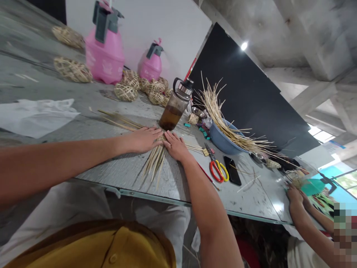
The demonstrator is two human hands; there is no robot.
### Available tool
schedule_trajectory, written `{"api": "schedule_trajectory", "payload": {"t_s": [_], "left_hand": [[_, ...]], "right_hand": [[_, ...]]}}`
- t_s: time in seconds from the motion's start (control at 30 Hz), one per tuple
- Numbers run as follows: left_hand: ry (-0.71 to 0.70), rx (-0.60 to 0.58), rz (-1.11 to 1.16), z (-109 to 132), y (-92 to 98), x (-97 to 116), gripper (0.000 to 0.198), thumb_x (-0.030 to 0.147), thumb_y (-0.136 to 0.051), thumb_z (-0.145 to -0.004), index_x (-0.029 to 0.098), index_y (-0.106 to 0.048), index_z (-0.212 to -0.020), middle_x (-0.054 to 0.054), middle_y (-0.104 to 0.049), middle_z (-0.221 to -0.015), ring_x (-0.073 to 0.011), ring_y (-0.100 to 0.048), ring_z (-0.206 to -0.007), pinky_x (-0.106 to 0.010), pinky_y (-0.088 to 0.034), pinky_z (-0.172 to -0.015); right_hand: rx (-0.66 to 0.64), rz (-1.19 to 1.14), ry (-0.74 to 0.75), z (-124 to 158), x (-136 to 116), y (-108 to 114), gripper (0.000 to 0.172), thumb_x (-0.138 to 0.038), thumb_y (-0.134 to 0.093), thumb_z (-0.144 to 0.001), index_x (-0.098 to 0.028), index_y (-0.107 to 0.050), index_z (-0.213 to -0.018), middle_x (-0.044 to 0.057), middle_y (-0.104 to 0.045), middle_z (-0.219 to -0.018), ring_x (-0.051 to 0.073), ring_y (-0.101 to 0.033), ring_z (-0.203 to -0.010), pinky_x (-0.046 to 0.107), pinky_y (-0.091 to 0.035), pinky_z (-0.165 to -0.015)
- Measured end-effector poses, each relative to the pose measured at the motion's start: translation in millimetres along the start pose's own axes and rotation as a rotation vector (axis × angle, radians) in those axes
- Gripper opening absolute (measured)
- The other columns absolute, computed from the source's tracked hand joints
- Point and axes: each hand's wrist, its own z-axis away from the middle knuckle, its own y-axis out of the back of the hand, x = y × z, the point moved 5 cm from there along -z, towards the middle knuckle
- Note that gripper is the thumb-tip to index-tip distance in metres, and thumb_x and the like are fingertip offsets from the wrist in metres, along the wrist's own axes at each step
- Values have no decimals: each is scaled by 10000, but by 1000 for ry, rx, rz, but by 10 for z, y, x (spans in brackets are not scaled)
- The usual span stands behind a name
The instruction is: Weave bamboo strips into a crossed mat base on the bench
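Flat on the grey table lies a small weave of bamboo strips [154, 160], its loose ends fanning toward my body and out to both sides. My left hand [143, 139] rests on its left part, palm down with fingers stretched. From the right, my right hand [175, 144] presses flat on the weave, fingers extended and nearly meeting the left fingertips. Both hands cover most of the woven middle. Just beyond the fingertips stands a bottle [174, 106] of brown liquid with a black lid.
Pink spray bottles [104, 56] and woven bamboo balls [126, 87] stand at the back left. Right of my hands lie red-and-yellow scissors [219, 169], a phone [232, 170] and a thin brush [209, 176]. A blue basin [225, 137] holds long strips. Another person's hands [295, 197] work far right.
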Motion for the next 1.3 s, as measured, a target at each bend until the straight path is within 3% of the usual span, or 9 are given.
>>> {"api": "schedule_trajectory", "payload": {"t_s": [0.53, 0.83, 1.3], "left_hand": [[-39, -35, 31, -56, 51, -68, 572, 400, -342, -979, 105, -518, -1436, -166, -504, -1457, -332, -433, -1381, -470, -324, -1119], [-82, 25, -29, -59, 55, -61, 558, 412, -404, -965, 90, -557, -1395, -174, -549, -1410, -327, -485, -1336, -453, -363, -1099], [-89, -11, -23, -64, 57, -113, 535, 381, -421, -966, 93, -555, -1396, -167, -549, -1411, -311, -488, -1334, -434, -361, -1103]], "right_hand": [[25, -43, -13, 13, 9, 13, 523, -440, -254, -1074, -290, -261, -1575, -32, -232, -1642, 185, -159, -1532, 483, -125, -1255], [50, -52, 27, -31, 51, -30, 559, -481, -325, -1055, -270, -277, -1570, -1, -256, -1635, 212, -164, -1533, 530, -163, -1242], [54, -62, 20, -40, 66, -23, 555, -502, -361, -1044, -304, -301, -1559, -12, -276, -1628, 204, -198, -1525, 499, -171, -1244]]}}
